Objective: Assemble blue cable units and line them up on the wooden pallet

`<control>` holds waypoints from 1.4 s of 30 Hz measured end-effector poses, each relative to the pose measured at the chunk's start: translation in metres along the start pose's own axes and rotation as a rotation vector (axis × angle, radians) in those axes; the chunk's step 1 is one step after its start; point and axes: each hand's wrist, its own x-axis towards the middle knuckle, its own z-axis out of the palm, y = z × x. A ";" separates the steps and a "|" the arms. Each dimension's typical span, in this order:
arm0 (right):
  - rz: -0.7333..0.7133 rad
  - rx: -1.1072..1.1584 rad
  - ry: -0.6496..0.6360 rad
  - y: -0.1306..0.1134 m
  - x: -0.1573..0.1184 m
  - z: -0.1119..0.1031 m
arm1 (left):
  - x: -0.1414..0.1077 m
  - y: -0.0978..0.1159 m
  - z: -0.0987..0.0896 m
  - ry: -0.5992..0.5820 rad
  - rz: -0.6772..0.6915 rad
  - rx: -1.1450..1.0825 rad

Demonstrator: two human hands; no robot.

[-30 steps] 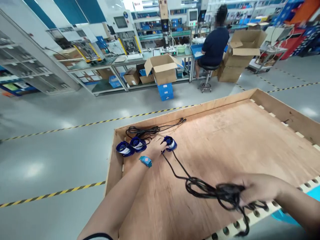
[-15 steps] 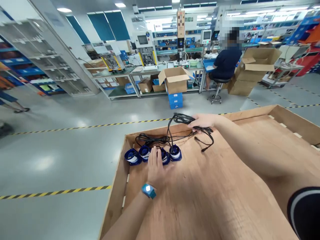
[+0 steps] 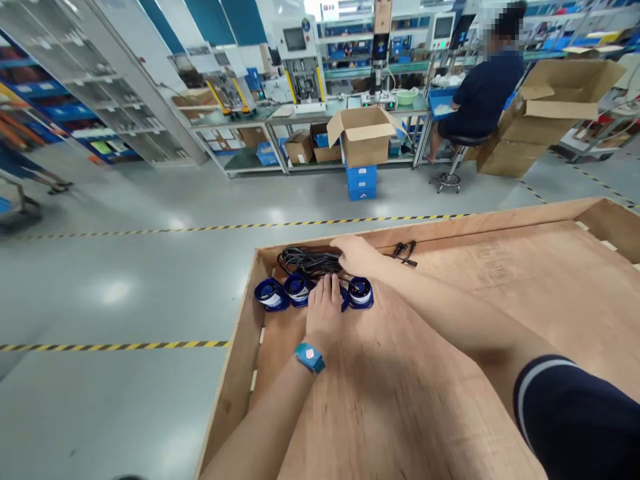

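Several dark blue round housings with white labels stand in a row at the near-left corner of a wooden crate (image 3: 440, 232). The leftmost housing (image 3: 271, 295) is against the side wall, and the rightmost housing (image 3: 361, 293) lies just below my right wrist. My left hand (image 3: 324, 312), with a teal wristband, rests stretched out over a middle housing, which it partly hides. Behind the row, coiled black cables (image 3: 306, 261) lie along the crate's far wall. My right hand (image 3: 356, 256) closes on the right end of the coils; its fingertips are partly hidden. Cable plugs (image 3: 406, 253) stick out to its right.
The crate's low wooden walls surround the work. Beyond it, an open cardboard box (image 3: 363, 143) sits on blue bins (image 3: 361, 182). A person (image 3: 483, 93) sits on a stool at the bench, near stacked cartons (image 3: 545, 123). Another person's legs (image 3: 40, 170) show at left.
My right hand has moved left and down, bringing the raised black cable onto the other coils by the wall. My left hand now rests on the housings. The whole view has shifted.
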 end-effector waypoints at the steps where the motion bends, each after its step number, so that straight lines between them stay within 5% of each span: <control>1: -0.009 0.067 0.038 0.006 -0.016 0.000 | 0.004 -0.004 -0.002 -0.034 0.020 0.003; 6: 0.032 0.261 -0.096 0.029 -0.075 0.035 | 0.018 -0.016 -0.008 -0.100 0.083 0.026; 11: 0.052 0.263 -0.048 0.037 -0.057 0.071 | 0.025 -0.022 -0.008 -0.133 0.076 0.038; 19: 0.140 0.324 -0.047 0.044 -0.040 0.073 | 0.037 -0.019 -0.005 -0.090 0.013 0.155; 24: 0.217 0.311 0.087 0.048 -0.080 0.083 | 0.037 -0.016 -0.001 -0.034 -0.016 0.173; 31: 0.301 0.137 0.098 0.089 -0.133 0.059 | 0.033 -0.012 -0.006 -0.068 -0.049 0.093; 34: 0.401 0.121 0.168 0.086 -0.183 0.058 | 0.022 -0.008 -0.015 -0.015 -0.040 0.038; 36: 0.490 0.169 0.249 0.066 -0.242 0.066 | 0.006 -0.002 -0.024 0.023 -0.029 -0.005; 42: 0.789 0.140 0.539 -0.058 -0.495 0.110 | -0.108 0.050 -0.049 -0.003 -0.010 -0.250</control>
